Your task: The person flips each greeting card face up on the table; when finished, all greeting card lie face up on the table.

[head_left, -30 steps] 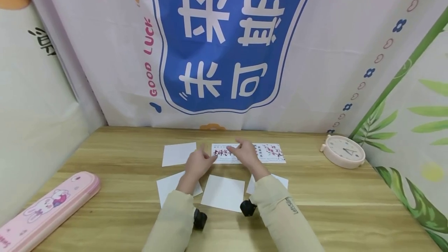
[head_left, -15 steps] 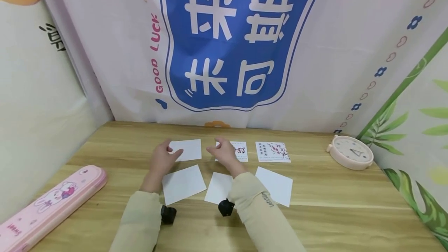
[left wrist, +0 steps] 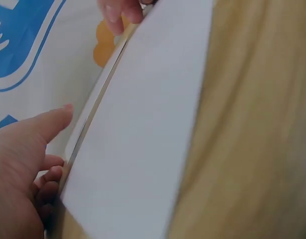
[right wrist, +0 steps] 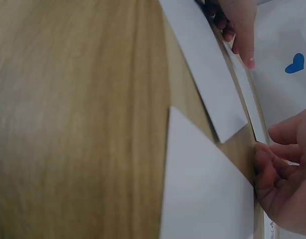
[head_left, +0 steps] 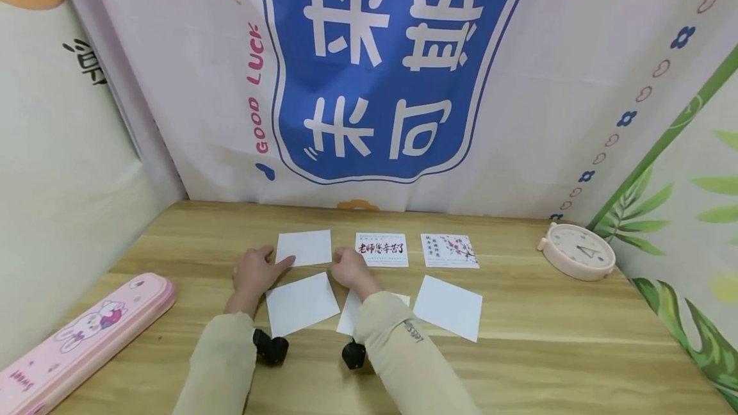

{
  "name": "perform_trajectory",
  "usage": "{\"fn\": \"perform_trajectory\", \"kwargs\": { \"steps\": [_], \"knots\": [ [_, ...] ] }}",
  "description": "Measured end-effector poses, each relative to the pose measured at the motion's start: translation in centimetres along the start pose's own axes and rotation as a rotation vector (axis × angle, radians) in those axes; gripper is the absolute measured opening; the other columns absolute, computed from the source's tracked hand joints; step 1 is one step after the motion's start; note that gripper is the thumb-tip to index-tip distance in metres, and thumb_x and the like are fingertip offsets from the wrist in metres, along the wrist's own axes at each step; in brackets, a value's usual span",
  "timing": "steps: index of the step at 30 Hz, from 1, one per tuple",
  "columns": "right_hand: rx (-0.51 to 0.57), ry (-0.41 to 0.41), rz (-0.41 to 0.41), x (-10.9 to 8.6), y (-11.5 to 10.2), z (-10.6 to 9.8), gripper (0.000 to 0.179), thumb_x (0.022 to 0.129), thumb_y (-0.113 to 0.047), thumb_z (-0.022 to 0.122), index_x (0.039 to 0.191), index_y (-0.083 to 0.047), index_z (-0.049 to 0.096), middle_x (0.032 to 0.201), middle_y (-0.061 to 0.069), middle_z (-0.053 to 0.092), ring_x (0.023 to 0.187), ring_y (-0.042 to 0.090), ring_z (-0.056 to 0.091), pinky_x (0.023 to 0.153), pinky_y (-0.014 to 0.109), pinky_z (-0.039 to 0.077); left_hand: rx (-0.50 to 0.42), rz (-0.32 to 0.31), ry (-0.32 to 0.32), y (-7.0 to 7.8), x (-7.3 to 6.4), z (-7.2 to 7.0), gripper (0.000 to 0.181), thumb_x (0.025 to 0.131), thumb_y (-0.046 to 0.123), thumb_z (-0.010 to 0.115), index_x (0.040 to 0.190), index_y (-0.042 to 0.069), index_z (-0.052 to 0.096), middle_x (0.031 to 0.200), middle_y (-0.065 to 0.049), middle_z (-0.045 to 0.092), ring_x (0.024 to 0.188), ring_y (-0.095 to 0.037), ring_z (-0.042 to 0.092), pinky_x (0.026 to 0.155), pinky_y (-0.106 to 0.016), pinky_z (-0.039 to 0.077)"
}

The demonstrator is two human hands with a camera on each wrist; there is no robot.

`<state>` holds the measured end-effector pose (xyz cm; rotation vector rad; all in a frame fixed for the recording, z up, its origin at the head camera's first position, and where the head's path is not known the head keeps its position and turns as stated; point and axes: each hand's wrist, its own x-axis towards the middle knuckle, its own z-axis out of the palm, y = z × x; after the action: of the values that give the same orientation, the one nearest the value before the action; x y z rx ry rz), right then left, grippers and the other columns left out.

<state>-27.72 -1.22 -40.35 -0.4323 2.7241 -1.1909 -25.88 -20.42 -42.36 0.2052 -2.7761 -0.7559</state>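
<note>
Three white cards lie face down in the near row: the left card (head_left: 302, 303), the middle card (head_left: 348, 312), partly behind my right forearm, and the right card (head_left: 450, 307). Behind them is a blank white card (head_left: 305, 246) between my hands, flat on the table. My left hand (head_left: 254, 271) is at its left edge, thumb stretched out and the other fingers bent. At its right edge is my right hand (head_left: 350, 269), fingers curled with tips at the card; any pinch is unclear. To the right lie a card with red lettering (head_left: 380, 250) and a blossom-printed card (head_left: 450, 250).
A pink pencil case (head_left: 86, 341) with a rabbit picture lies on the left of the wooden table (head_left: 548, 351). At the right back is a pale pink clock (head_left: 578, 251). A printed cloth (head_left: 219, 165) hangs behind the table.
Both hands have moved left from the printed cards, which now lie apart, to the back-left white card. My right hand has uncovered the red-lettered card. The head view has shifted slightly.
</note>
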Motion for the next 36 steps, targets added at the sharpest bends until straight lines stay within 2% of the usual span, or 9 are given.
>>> {"fn": "perform_trajectory", "kwargs": {
  "steps": [3, 5, 8, 14, 18, 23, 27, 33, 36],
  "knots": [
    [-0.11, -0.038, 0.001, -0.3, -0.1, 0.4, 0.026, 0.08, -0.007, 0.051, 0.104, 0.002, 0.057, 0.099, 0.011, 0.058, 0.09, 0.022, 0.053, 0.075, 0.031, 0.042, 0.042, -0.016, -0.004, -0.3, -0.2, 0.2, 0.046, 0.072, 0.048, 0.062, 0.071, 0.003, 0.052, 0.065, -0.009, 0.044, 0.063, -0.025, 0.043, 0.054, -0.034, 0.029],
    [-0.182, -0.048, 0.0, -0.3, -0.2, 0.7, 0.04, 0.08, -0.008, 0.052, 0.119, -0.001, 0.049, 0.117, 0.013, 0.05, 0.102, 0.024, 0.048, 0.085, 0.034, 0.038, 0.052, -0.026, -0.025, -0.3, -0.3, 0.3, 0.052, 0.072, 0.048, 0.062, 0.094, 0.0, 0.059, 0.077, -0.014, 0.049, 0.077, -0.031, 0.047, 0.062, -0.04, 0.032],
    [-0.228, -0.018, -0.025, -0.3, -0.2, 1.0, 0.037, 0.079, -0.008, 0.053, 0.116, -0.003, 0.053, 0.112, 0.012, 0.054, 0.091, 0.022, 0.053, 0.078, 0.033, 0.041, 0.047, -0.023, -0.032, -0.5, -0.3, 0.3, 0.067, 0.073, 0.045, 0.062, 0.12, -0.001, 0.049, 0.085, -0.015, 0.05, 0.087, -0.033, 0.046, 0.069, -0.045, 0.032],
    [-0.163, 0.08, -0.035, -0.5, 0.1, 1.7, 0.028, 0.083, -0.013, 0.053, 0.109, -0.005, 0.059, 0.104, 0.007, 0.059, 0.084, 0.018, 0.055, 0.071, 0.029, 0.043, 0.02, -0.013, -0.002, -0.8, -0.6, 0.3, 0.059, 0.074, 0.038, 0.062, 0.119, 0.001, 0.051, 0.072, -0.006, 0.046, 0.081, -0.027, 0.046, 0.067, -0.042, 0.03],
    [-0.146, 0.185, -0.034, -0.6, 0.1, 2.0, 0.019, 0.082, -0.015, 0.056, 0.098, -0.008, 0.064, 0.094, 0.002, 0.062, 0.083, 0.018, 0.057, 0.07, 0.03, 0.043, 0.019, -0.009, 0.004, -0.8, -0.7, 0.3, 0.054, 0.075, 0.032, 0.062, 0.117, 0.001, 0.052, 0.074, -0.007, 0.048, 0.085, -0.03, 0.047, 0.068, -0.044, 0.031],
    [-0.172, 0.261, 0.037, -0.6, -0.1, 2.2, 0.015, 0.079, -0.018, 0.06, 0.092, -0.011, 0.063, 0.082, 0.0, 0.062, 0.072, 0.018, 0.057, 0.057, 0.03, 0.04, 0.02, -0.001, -0.012, -0.6, -0.7, 0.5, 0.051, 0.077, 0.03, 0.059, 0.118, 0.001, 0.051, 0.083, -0.012, 0.052, 0.091, -0.035, 0.046, 0.07, -0.045, 0.031],
    [-0.201, 0.259, 0.087, -0.3, 0.0, 2.2, 0.026, 0.078, -0.024, 0.062, 0.098, -0.009, 0.06, 0.077, 0.003, 0.06, 0.07, 0.021, 0.056, 0.052, 0.031, 0.038, 0.013, -0.009, -0.011, -0.5, -0.7, 0.7, 0.05, 0.077, 0.028, 0.059, 0.118, 0.001, 0.051, 0.087, -0.014, 0.053, 0.092, -0.036, 0.046, 0.069, -0.044, 0.031],
    [-0.231, 0.19, 0.098, 0.2, 0.0, 2.2, 0.019, 0.079, -0.025, 0.059, 0.071, -0.01, 0.052, 0.057, 0.001, 0.045, 0.056, 0.017, 0.047, 0.047, 0.029, 0.033, 0.01, 0.004, -0.008, -0.5, -0.7, 0.5, 0.049, 0.077, 0.026, 0.059, 0.117, 0.001, 0.052, 0.084, -0.013, 0.052, 0.089, -0.034, 0.047, 0.067, -0.043, 0.031],
    [-0.227, 0.157, 0.099, 0.2, 0.0, 2.1, 0.019, 0.08, -0.024, 0.059, 0.069, -0.011, 0.051, 0.056, 0.001, 0.043, 0.055, 0.016, 0.044, 0.047, 0.027, 0.033, 0.006, 0.004, -0.026, -0.6, -0.6, 0.4, 0.049, 0.077, 0.026, 0.06, 0.118, 0.002, 0.052, 0.078, -0.008, 0.049, 0.083, -0.029, 0.047, 0.064, -0.041, 0.031]
  ]
}}
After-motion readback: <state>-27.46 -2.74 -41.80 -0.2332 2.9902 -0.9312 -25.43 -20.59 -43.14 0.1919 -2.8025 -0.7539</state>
